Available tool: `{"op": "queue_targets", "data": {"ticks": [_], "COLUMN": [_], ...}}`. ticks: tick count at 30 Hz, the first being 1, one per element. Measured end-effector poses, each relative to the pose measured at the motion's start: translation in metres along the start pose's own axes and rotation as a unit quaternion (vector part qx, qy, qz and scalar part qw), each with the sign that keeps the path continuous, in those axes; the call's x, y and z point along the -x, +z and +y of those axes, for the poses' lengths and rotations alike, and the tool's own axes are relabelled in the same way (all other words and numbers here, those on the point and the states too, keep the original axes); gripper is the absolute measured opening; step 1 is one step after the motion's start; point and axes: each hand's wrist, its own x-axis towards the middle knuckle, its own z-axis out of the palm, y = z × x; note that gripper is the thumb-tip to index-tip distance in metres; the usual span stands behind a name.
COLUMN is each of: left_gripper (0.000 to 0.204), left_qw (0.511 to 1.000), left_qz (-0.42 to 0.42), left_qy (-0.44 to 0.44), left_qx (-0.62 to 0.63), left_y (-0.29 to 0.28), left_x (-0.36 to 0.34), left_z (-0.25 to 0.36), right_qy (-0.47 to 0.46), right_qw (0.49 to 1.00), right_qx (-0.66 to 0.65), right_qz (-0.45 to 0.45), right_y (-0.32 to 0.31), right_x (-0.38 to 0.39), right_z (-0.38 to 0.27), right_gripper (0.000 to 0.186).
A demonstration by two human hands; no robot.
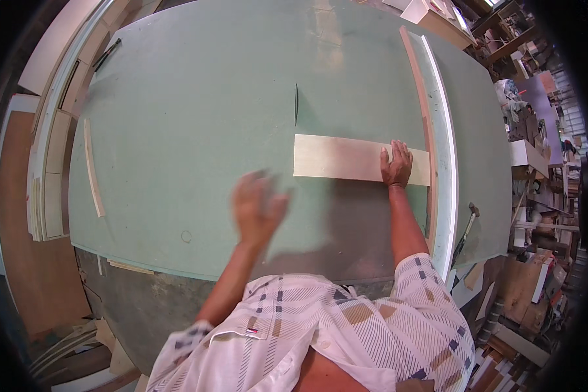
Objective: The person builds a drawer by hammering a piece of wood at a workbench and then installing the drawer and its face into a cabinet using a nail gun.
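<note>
Lying under right hand (pixel 396 166): pale board (pixel 340 158)

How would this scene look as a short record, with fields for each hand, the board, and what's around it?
Right hand: flat on the pale board, near its right end
Left hand: raised, fingers apart, blurred, holding nothing visible
Board: lying crosswise, its right end at the long brown strip
Surface: green tabletop
Beyond board's left end: thin dark upright line, blade or slot unclear
Far right: hammer-like tool
Far left: narrow pale strip
</note>
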Motion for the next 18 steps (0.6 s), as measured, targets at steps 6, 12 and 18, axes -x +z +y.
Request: {"op": "queue_targets", "data": {"ticks": [6, 12, 18], "left_gripper": [0.092, 0.120, 0.121], "left_qw": [0.948, 0.938, 0.938], "left_qz": [-0.246, -0.281, -0.290], "left_qy": [0.195, 0.179, 0.184], "left_qx": [-0.045, -0.093, -0.050], "left_y": [0.156, 0.203, 0.210], "left_x": [-0.073, -0.102, -0.112], "left_z": [0.051, 0.053, 0.051], "right_qy": [-0.009, 0.014, 0.018], "right_qw": [1.000, 1.000, 1.000], "right_qx": [-0.015, -0.020, -0.021], "right_qz": [-0.002, -0.006, -0.010], "right_y": [0.008, 0.002, 0.005], "right_x": [-0.007, -0.008, -0.017], "right_z": [-0.019, -0.014, -0.012], "right_gripper": [0.053, 0.053, 0.053]}}
